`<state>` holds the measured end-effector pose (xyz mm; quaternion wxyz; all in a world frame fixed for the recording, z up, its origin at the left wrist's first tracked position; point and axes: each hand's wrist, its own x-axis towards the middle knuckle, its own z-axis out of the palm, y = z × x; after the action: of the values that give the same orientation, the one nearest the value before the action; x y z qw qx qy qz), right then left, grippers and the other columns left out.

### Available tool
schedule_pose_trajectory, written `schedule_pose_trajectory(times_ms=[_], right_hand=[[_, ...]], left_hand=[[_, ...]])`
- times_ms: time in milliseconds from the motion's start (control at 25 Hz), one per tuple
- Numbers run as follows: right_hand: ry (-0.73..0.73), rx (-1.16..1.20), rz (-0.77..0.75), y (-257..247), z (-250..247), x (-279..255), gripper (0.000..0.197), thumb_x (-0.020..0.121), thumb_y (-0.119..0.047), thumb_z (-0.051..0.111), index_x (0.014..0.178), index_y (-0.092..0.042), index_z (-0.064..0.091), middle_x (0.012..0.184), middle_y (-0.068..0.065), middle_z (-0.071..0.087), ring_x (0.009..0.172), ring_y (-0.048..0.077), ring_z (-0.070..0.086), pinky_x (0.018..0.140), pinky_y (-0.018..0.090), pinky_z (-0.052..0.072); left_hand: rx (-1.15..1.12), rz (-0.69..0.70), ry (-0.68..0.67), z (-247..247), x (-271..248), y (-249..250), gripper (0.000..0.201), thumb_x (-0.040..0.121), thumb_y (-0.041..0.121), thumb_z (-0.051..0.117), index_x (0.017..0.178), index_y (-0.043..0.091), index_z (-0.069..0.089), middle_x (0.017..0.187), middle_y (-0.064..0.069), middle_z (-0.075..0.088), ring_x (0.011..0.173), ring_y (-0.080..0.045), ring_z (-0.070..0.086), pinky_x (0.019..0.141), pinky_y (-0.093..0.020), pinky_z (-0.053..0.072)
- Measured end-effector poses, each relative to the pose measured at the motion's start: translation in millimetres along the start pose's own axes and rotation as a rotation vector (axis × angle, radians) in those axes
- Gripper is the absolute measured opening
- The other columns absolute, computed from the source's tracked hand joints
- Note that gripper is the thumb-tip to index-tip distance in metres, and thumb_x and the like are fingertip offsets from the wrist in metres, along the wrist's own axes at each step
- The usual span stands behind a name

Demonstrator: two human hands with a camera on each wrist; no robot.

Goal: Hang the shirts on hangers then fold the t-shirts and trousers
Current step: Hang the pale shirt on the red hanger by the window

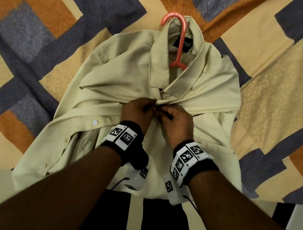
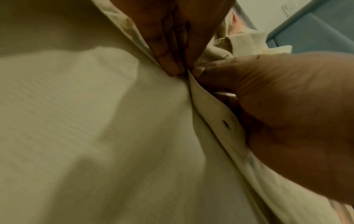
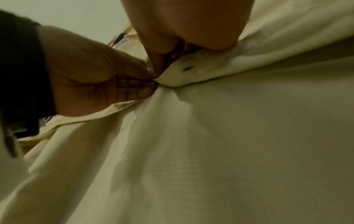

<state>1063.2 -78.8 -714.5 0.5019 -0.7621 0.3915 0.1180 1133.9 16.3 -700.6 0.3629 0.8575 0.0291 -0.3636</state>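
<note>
A beige shirt (image 1: pixel 124 81) was laid front-up on a patterned bedspread (image 1: pixel 34 19) of orange, cream and grey-blue blocks, with a pink hanger (image 1: pixel 179 44) set inside its collar so that the hook stuck out past the neckline and the stem ran down over a dark label (image 1: pixel 183 43). The shirt's front edges were drawn together at mid-chest, where both hands met, and creases were seen radiating outward from that spot. The left hand (image 1: pixel 137 111) was curled, its thumb and fingertips (image 2: pixel 170 66) pinched on the left front edge of the shirt. The right hand (image 1: pixel 176 120) was likewise curled, and the buttonhole strip (image 2: pixel 216 109) was pinched between its thumb and fingers, with an unfastened buttonhole (image 2: pixel 227 124) visible just below the grip. Whether a button was held between the fingers could not be told. Lower down the front was left unfastened, and a white button (image 1: pixel 95 122) was shown on the spread left panel. Black wristbands with white marker blocks (image 1: pixel 122 137) were worn on both wrists
</note>
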Motion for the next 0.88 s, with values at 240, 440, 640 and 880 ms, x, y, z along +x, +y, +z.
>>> schedule_pose_trajectory(times_ms=[240,440,640,880], right_hand=[[-0.024,-0.229,-0.002,-11.3,3.5,-0.3,0.02,0.089,-0.026,0.064,0.105,-0.018,0.073,0.108,0.007,0.067,0.1,0.027,0.061,0.085,0.038,0.049],[-0.039,-0.373,0.042,-22.9,7.4,-0.5,0.025,0.094,-0.028,0.054,0.114,-0.02,0.067,0.118,0.006,0.062,0.108,0.029,0.057,0.085,0.037,0.045],[-0.011,-0.329,0.085,-26.7,16.0,3.4,0.027,0.093,-0.021,0.053,0.117,-0.018,0.064,0.121,0.008,0.059,0.109,0.029,0.056,0.088,0.039,0.045],[-0.03,-0.163,-0.049,-14.3,15.7,-2.4,0.023,0.088,-0.001,0.053,0.109,0.0,0.061,0.111,0.018,0.058,0.103,0.031,0.056,0.086,0.022,0.038]], left_hand=[[-0.08,0.055,-0.034,-10.2,1.7,-3.0,0.03,0.083,0.008,0.064,0.1,0.02,0.042,0.08,-0.006,0.069,0.068,-0.018,0.064,0.063,-0.022,0.049],[0.175,0.183,-0.089,-7.9,3.5,1.9,0.023,0.09,0.013,0.054,0.111,0.011,0.046,0.083,-0.009,0.065,0.079,-0.034,0.063,0.065,-0.033,0.046],[-0.032,0.109,-0.021,-12.0,6.0,-6.7,0.024,0.085,0.015,0.065,0.1,0.013,0.046,0.082,-0.003,0.067,0.074,-0.022,0.064,0.062,-0.017,0.046],[0.059,0.093,-0.062,-16.6,2.3,3.1,0.026,0.083,0.011,0.062,0.089,0.02,0.038,0.066,0.007,0.051,0.068,-0.024,0.052,0.061,-0.026,0.037]])
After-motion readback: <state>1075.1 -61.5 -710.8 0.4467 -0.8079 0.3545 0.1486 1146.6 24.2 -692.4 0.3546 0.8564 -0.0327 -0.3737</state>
